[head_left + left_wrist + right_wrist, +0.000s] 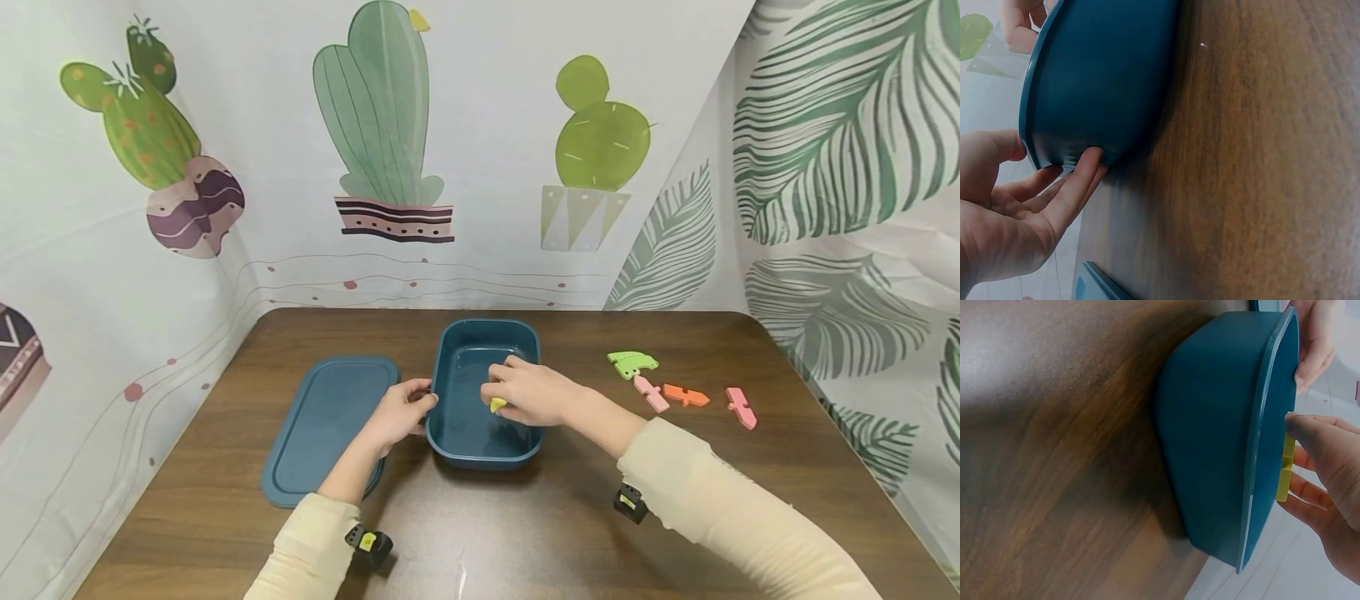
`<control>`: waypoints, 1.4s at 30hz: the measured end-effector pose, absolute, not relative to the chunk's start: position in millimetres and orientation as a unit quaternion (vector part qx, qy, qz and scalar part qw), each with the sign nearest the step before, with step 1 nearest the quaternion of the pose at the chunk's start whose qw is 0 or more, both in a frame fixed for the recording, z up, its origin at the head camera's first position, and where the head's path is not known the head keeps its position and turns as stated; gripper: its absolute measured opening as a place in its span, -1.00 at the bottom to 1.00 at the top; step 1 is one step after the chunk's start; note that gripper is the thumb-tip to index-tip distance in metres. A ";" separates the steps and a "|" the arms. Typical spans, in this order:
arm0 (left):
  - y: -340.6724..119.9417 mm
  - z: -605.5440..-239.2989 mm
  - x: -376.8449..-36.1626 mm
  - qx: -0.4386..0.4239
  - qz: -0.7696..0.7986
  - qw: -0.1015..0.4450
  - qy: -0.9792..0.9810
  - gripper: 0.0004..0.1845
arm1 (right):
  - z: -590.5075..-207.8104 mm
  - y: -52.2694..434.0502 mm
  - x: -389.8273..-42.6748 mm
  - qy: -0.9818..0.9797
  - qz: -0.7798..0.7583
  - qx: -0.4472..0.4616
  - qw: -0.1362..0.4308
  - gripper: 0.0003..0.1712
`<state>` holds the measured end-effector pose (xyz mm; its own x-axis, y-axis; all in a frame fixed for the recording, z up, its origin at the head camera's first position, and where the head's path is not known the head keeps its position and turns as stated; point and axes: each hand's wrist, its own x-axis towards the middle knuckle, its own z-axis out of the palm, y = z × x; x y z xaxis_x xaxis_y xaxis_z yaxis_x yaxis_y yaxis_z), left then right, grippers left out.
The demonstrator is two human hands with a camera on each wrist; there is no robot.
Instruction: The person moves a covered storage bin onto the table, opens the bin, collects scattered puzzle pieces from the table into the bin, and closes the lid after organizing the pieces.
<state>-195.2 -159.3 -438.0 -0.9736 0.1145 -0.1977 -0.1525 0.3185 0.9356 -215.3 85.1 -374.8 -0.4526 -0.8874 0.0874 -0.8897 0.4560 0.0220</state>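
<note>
Yellow piece (pixel 497 404), pinched between the thumb and fingers of my right hand (pixel 534 395), over the mouth of the blue container. From left to right: the blue lid (pixel 326 429) lies flat on the wooden table (pixel 187 525), partly crossed by my left forearm. Just right of it, my left hand (pixel 402 412) grips the left side of the blue container (pixel 484 462), thumb at the rim, fingers against the outer wall. The container's long axis runs away from me.

Next comes the key relation, as I judge it: the piece sits at my right fingertips, left of my palm, with the container's floor below. In the right-wrist view its long axis runs roughly along the rim nearest that camera; whether its lower edge dips below the rim, I cannot tell. My right hand is the nearer one, my left being apart from it at the opposite side.

Farther right, beyond my right wrist, lie green pieces (pixel 632 363), a pale pink piece (pixel 651 393) just beside them, an orange piece (pixel 686 396) and, well apart, a deeper pink piece (pixel 741 408).
</note>
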 end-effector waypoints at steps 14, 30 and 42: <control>-158.9 -438.5 -196.2 -0.023 0.584 0.112 0.803 -0.54 | -376.7 72.9 -210.7 -0.841 0.014 0.539 0.041 -0.79; -158.5 -437.6 -195.4 -0.026 0.582 0.111 0.805 -0.53 | -379.9 67.0 -208.9 -0.838 0.018 0.544 0.044 -0.78; -159.3 -440.4 -197.3 -0.024 0.584 0.114 0.803 -0.55 | -382.2 65.5 -208.7 -0.834 0.013 0.549 0.051 -0.77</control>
